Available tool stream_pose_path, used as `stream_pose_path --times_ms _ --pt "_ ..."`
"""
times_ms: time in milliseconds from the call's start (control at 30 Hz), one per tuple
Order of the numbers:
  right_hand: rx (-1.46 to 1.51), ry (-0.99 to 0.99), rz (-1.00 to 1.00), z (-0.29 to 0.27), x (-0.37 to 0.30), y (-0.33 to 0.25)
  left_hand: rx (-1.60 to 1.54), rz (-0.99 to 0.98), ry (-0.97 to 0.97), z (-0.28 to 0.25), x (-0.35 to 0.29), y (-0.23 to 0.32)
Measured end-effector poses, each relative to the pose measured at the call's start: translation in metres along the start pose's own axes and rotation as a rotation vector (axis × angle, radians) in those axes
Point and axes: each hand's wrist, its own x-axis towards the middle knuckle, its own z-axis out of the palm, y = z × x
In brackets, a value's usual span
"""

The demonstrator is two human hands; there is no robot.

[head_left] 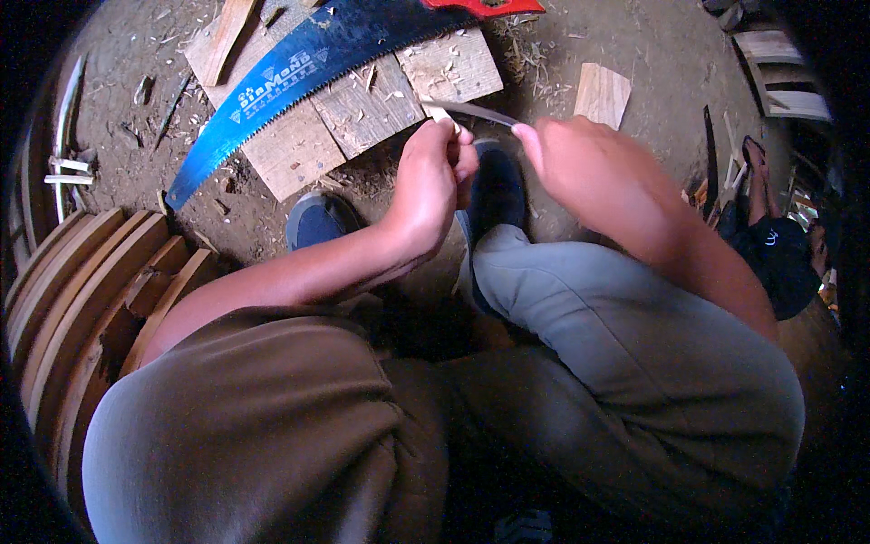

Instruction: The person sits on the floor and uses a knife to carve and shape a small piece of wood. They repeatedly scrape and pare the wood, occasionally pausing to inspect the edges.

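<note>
My left hand [435,168] is closed around a small pale piece of wood [439,112], whose end sticks up past the fingers. Across that end lies the blade of a knife [480,112]. My right hand [589,163] grips the knife, its handle hidden inside the fist and the thumb along the blade's base. Just beyond my hands, a hand saw [299,77] with a curved blue blade and red handle [485,7] rests on wooden boards [362,109] strewn with shavings.
Curved wooden planks [82,299] are stacked at the left. A flat wood offcut [602,94] lies on the dirt floor [634,45]. My shoes [319,218] stand near the boards. Another person [775,245] is at the far right, by scattered wood scraps.
</note>
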Motion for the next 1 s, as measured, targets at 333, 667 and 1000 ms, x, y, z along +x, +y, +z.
stream_pose_path --times_ms 333,667,1000 --pt "0.048 -0.169 0.046 -0.013 0.012 0.011 -0.048 -0.052 -0.018 -0.004 0.000 -0.001" --pt "0.016 -0.076 0.043 -0.008 -0.003 0.000 0.004 -0.032 0.008 -0.002 -0.002 -0.001" --pt "0.017 0.099 0.118 0.029 0.008 -0.002 -0.040 -0.027 -0.010 -0.006 0.003 -0.005"
